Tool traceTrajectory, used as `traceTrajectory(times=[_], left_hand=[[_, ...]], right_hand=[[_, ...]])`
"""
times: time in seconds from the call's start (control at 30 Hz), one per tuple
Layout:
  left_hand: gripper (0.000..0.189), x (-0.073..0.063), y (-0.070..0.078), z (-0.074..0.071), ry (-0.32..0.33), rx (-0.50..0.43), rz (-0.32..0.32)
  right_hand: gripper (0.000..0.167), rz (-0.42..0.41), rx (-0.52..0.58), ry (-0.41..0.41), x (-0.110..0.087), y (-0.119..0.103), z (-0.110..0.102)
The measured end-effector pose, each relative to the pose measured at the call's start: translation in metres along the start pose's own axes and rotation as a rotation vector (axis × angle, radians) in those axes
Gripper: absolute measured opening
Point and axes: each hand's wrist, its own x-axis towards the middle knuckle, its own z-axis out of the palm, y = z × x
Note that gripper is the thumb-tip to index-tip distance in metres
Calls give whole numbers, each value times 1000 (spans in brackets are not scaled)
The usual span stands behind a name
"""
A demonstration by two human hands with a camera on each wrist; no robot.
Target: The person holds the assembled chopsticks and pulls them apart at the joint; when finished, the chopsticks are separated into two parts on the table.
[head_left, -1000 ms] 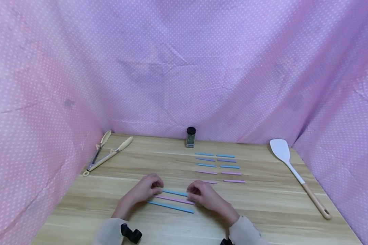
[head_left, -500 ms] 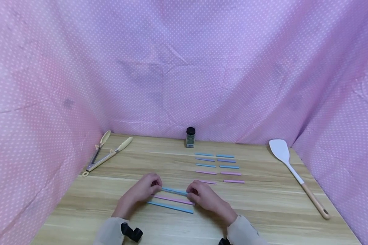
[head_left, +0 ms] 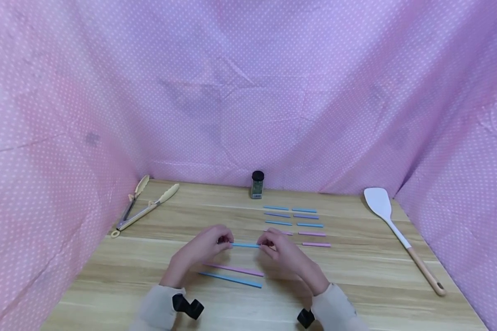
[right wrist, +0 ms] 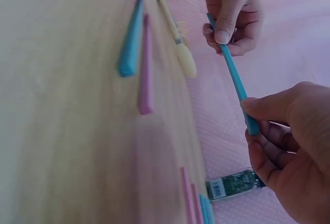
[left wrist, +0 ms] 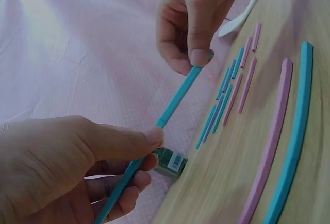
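Between both hands, a slim faceted blue stick (head_left: 245,245) is held up above the table. My left hand (head_left: 205,246) pinches it toward the left end between thumb and fingers, with the stick's tail running past the palm in the left wrist view. The other end is pinched by my right hand (head_left: 286,253), the thumb on the near side (right wrist: 252,105). Closer to me on the table lie a long pink stick (head_left: 236,270) and a long blue stick (head_left: 232,280), roughly side by side.
Shorter sticks, blue, purple and pink (head_left: 312,234), lie in two columns beyond the right hand, which covers part of one. A black-capped spice jar (head_left: 257,186) stands at the back. Tongs (head_left: 145,214) lie far left, a white spatula (head_left: 391,220) far right. Dotted pink cloth (head_left: 248,92) hangs around.
Both hands have taken hold of the rearmost of three long sticks, the blue one, and lifted it up and away from me. The pink and other blue stick stay on the table.
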Motion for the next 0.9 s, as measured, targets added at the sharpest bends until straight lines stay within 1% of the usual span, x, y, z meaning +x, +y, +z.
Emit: traceTrajectory(times=[0.13, 0.27, 0.4, 0.5, 0.63, 0.73, 0.9], left_hand=[[10, 5, 6, 0, 20, 8, 37], [9, 10, 11, 0, 27, 24, 78], [8, 14, 13, 2, 13, 22, 87], [8, 15, 13, 4, 15, 41, 98], [6, 16, 11, 8, 58, 67, 162], [5, 16, 10, 10, 88, 58, 196], [4, 16, 9, 12, 122, 30, 201]], right_hand=[[12, -35, -4, 33, 3, -2, -4], [14, -59, -27, 47, 7, -6, -3], [13, -67, -46, 40, 11, -6, 0], [12, -62, -43, 35, 11, -6, 1], [10, -53, -33, 42, 9, -4, 1], [8, -53, -34, 50, 8, -4, 0], [6, -65, -28, 64, 6, -4, -1]])
